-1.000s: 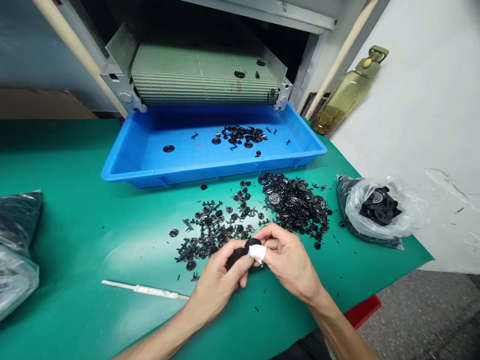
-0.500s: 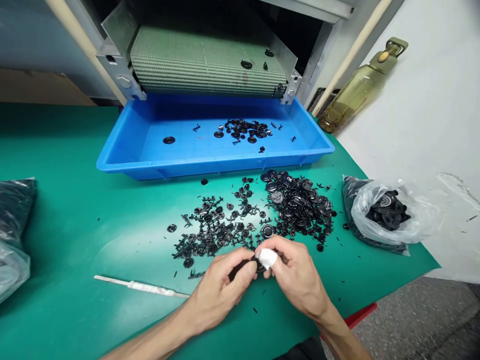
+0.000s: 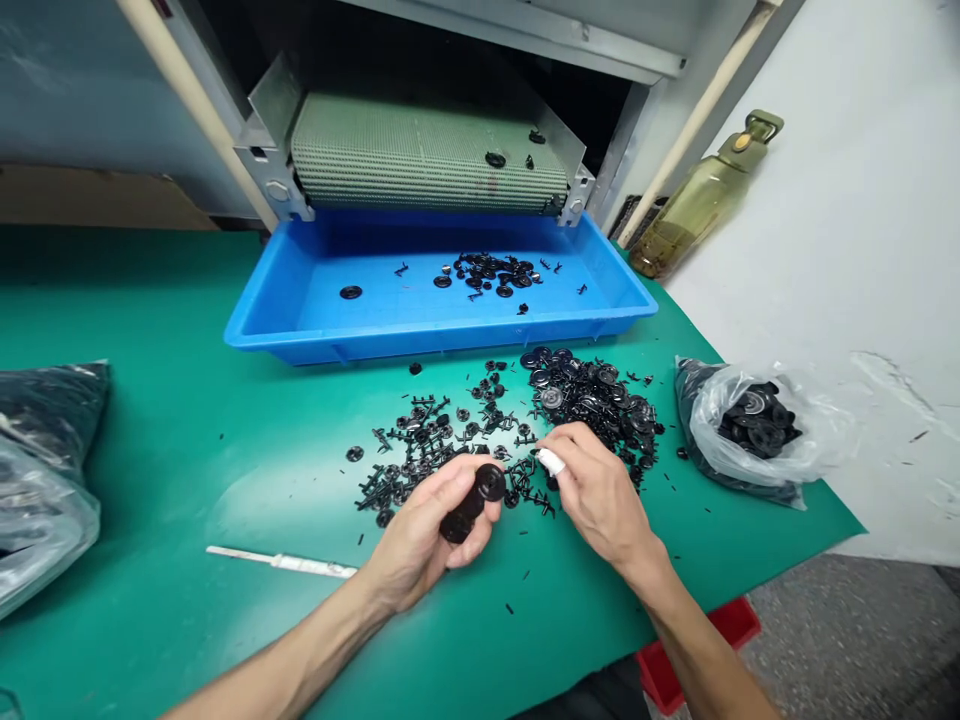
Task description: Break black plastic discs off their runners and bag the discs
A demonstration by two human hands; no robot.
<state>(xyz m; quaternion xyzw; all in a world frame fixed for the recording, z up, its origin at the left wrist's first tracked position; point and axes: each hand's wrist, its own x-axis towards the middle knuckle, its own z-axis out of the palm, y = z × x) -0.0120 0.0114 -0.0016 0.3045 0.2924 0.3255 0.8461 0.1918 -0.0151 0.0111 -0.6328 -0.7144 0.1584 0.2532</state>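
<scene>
We seem mid-handling: our left hand point(image 3: 433, 525) curls around black discs point(image 3: 491, 483), while our right hand point(image 3: 598, 492), fingertips close together, contents unclear, hovers beside small black parts point(image 3: 420, 450), likely needing a precise pinch.

I see a white wrap point(image 3: 551, 461) around one digit's tip on the right hand point(image 3: 606, 505), bare forearms point(image 3: 300, 645), and plain dark clothing point(image 3: 604, 695) at the frame's bottom edge.
</scene>
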